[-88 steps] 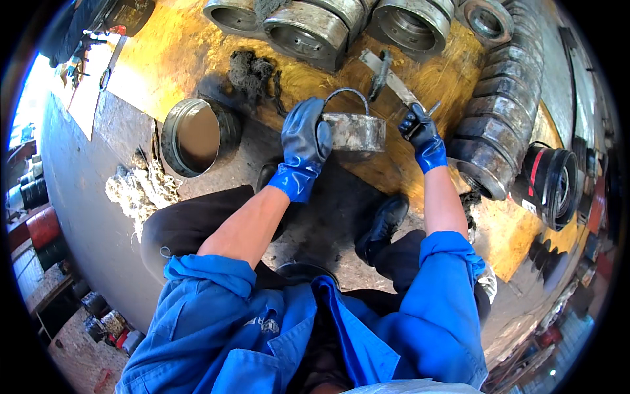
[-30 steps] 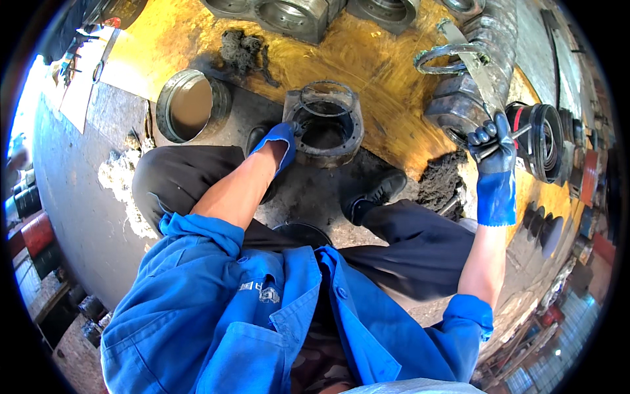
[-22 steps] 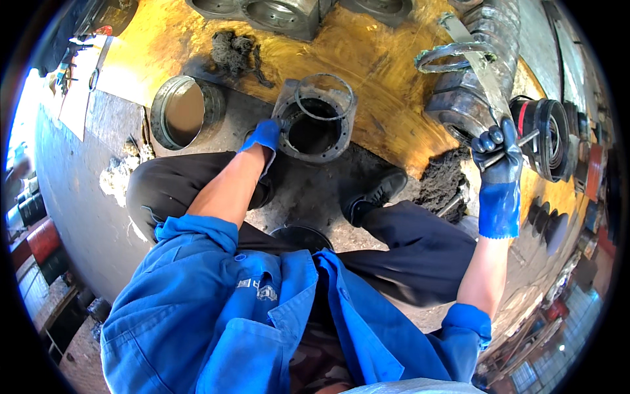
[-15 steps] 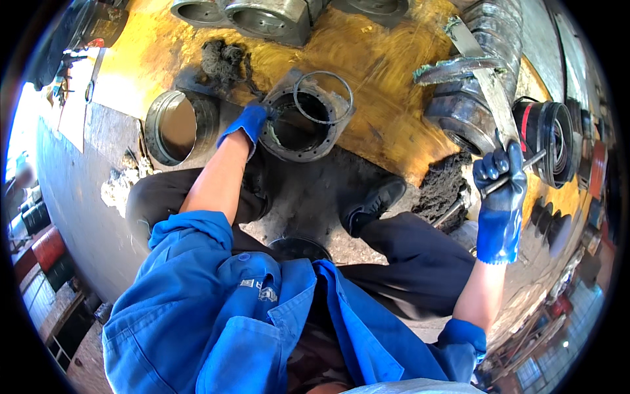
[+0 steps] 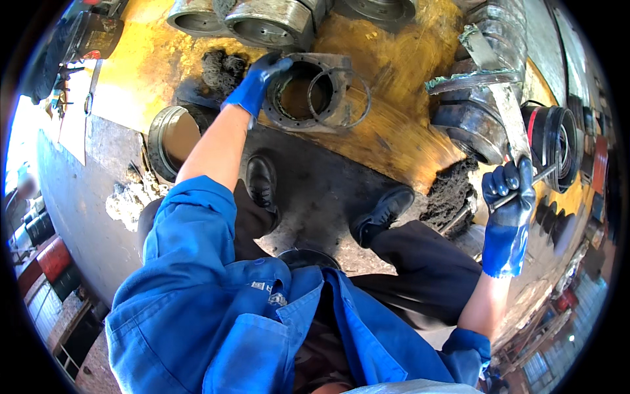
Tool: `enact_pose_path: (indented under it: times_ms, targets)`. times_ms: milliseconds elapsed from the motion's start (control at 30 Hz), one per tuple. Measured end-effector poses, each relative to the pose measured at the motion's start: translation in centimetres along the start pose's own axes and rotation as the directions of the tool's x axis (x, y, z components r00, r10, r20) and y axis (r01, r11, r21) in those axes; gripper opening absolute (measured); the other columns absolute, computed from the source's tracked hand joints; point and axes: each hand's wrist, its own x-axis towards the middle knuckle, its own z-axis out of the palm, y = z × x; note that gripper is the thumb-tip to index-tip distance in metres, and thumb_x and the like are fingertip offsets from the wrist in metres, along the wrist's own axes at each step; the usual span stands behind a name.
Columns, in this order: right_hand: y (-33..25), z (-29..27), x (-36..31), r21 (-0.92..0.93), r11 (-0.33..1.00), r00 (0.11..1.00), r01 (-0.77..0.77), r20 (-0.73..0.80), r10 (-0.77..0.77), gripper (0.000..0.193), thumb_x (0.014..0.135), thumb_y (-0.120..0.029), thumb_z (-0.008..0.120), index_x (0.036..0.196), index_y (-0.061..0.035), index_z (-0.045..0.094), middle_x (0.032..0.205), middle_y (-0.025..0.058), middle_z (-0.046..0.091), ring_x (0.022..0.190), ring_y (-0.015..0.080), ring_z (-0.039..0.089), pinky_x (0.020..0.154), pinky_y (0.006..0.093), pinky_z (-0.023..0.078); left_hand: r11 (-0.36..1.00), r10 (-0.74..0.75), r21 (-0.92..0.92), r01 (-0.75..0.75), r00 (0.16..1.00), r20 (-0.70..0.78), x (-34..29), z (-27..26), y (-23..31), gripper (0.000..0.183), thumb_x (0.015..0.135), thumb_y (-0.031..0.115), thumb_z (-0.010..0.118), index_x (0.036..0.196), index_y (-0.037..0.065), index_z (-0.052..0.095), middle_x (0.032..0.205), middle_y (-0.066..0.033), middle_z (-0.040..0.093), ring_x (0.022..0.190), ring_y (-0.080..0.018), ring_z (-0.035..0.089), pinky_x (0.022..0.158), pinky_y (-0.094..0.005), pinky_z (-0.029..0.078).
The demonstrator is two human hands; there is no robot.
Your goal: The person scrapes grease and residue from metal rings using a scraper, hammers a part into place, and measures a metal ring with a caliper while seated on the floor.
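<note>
A square metal housing (image 5: 281,114) with a round bore and a flange of bolt holes stands on the yellow surface ahead of me. My left hand (image 5: 261,80), in a blue glove, grips its upper left rim. Against its right side leans a thin metal ring (image 5: 369,100), partly across the bore. Off to the right, my gloved right hand (image 5: 510,189) is closed around a metal rod (image 5: 545,173) and the lower end of a flat metal strip (image 5: 506,110). A crosspiece (image 5: 469,81) smeared with greenish grease lies across that strip.
Left of my arm stands a round flanged ring part (image 5: 157,141). Dark fibrous waste (image 5: 223,71) lies beyond it, white rags (image 5: 128,203) nearer. More metal housings (image 5: 269,33) line the far side. Cylindrical parts (image 5: 462,125) and coiled black belting (image 5: 554,141) are at right.
The housing has shifted away from me with my left hand on it, and the ring has slid to its right side. My right hand still holds the rod and strip, barely moved.
</note>
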Motion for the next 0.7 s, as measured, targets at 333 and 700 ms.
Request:
enact_pose_path:
  times_ms: [333,700]
  targets:
    - [-0.3,-1.3,-0.9,-0.011,0.997,0.988,-0.07,-0.141,0.068,0.017,0.081,-0.016,0.063,0.096,-0.0118,0.054,0.067,-0.0008,0.046,0.059,0.015,0.041,0.061,0.0292,0.035,0.869,-0.284,-0.398,0.295,0.955,0.087,-4.9,-3.2,-4.4,0.046,0.089,0.024,0.064,0.125,-0.003,0.052,0.114,-0.0114,0.062,0.096,-0.0173,0.061,0.085,-0.0296,0.051]
    - [-1.2,-1.6,-3.5,-0.1,0.995,0.983,-0.014,-0.182,-0.004,0.02,0.099,-0.026,0.045,0.1,-0.0106,0.058,0.056,-0.0012,0.043,0.047,0.0134,0.036,0.048,0.0285,0.031,0.874,-0.305,-0.37,0.316,0.948,0.089,-4.8,-1.6,-5.4,0.047,0.088,0.024,0.064,0.125,-0.003,0.052,0.112,-0.0124,0.062,0.094,-0.0178,0.061,0.083,-0.0296,0.051]
